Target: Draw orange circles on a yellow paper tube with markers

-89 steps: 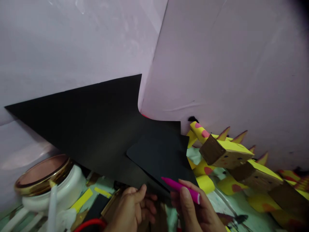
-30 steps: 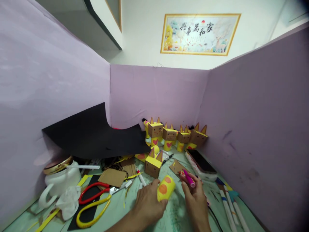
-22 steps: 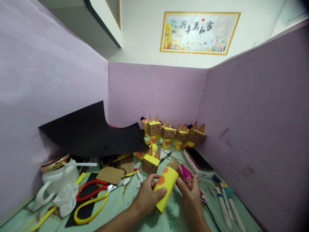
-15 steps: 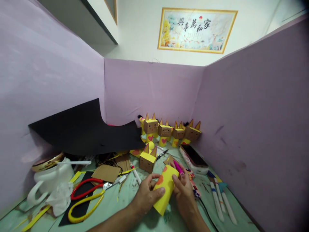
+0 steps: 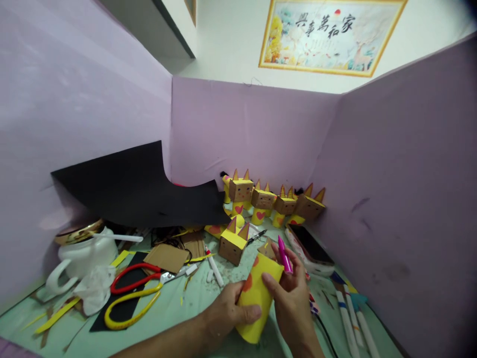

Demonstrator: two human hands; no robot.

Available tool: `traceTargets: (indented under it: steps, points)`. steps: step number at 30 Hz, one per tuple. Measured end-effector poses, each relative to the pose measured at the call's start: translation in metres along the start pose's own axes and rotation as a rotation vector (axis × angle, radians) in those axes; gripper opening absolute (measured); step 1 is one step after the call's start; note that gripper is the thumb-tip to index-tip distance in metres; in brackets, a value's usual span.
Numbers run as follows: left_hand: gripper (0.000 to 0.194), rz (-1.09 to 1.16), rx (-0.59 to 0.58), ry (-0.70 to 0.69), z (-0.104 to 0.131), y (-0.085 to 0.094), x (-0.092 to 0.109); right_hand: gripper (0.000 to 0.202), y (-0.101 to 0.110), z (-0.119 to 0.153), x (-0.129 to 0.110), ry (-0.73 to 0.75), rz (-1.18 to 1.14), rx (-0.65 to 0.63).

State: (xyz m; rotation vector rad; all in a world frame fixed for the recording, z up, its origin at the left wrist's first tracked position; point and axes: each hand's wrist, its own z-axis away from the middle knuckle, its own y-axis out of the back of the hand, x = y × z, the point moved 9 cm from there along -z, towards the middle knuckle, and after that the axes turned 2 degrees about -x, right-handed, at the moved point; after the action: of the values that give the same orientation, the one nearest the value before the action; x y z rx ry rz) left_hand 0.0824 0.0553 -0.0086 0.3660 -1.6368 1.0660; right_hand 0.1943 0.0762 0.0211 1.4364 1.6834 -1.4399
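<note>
A yellow paper tube (image 5: 256,308) with orange spots is held tilted between both hands, low in the middle of the head view. My left hand (image 5: 231,309) grips its left side, thumb across the front. My right hand (image 5: 292,293) presses its thumb on the tube's upper right and also holds a magenta pen (image 5: 285,254) between its fingers. Just behind the tube sits a cardboard box head (image 5: 231,244) with a yellow top and two pointed ears. Farther back stand several similar figures (image 5: 261,201) with box heads on yellow bodies.
Red and yellow scissors (image 5: 161,284), cardboard pieces (image 5: 166,260) and a white cup (image 5: 87,256) lie to the left, before black paper (image 5: 141,194). At right are a phone (image 5: 311,243) and white markers (image 5: 348,318). Purple panels (image 5: 246,129) enclose the table.
The view has shifted, so the background sits differently. The tube has turned slightly in my hands, and the magenta pen in my right hand now points more upright.
</note>
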Motion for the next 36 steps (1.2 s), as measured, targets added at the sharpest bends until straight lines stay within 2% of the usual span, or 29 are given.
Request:
traceTargets:
  steps: [8,14,18,30,32,34,36]
  points:
    - [0.064,0.169,0.038,-0.055,0.001,0.013,0.006,0.071,-0.025,-0.015,0.002,-0.022,0.066,-0.056]
    - [0.064,0.179,0.01,0.019,0.0,0.008,-0.001,0.063,-0.014,-0.006,-0.004,0.075,0.092,-0.022]
    - [0.061,0.165,-0.025,0.06,-0.001,0.006,-0.01,0.064,-0.01,-0.003,-0.006,0.054,0.093,-0.019]
    - [0.057,0.177,-0.047,0.066,-0.007,0.011,-0.02,0.065,-0.014,-0.004,-0.005,0.051,0.074,-0.023]
    - [0.058,0.146,-0.008,0.082,-0.007,0.012,-0.02,0.065,-0.013,-0.004,-0.005,0.055,0.087,-0.021]
    - [0.054,0.099,0.09,0.089,-0.005,0.02,-0.014,0.064,-0.011,-0.004,-0.005,0.052,0.078,-0.005]
    - [0.045,0.058,0.217,0.08,-0.001,0.033,0.0,0.063,-0.008,-0.004,-0.005,0.039,0.051,0.021]
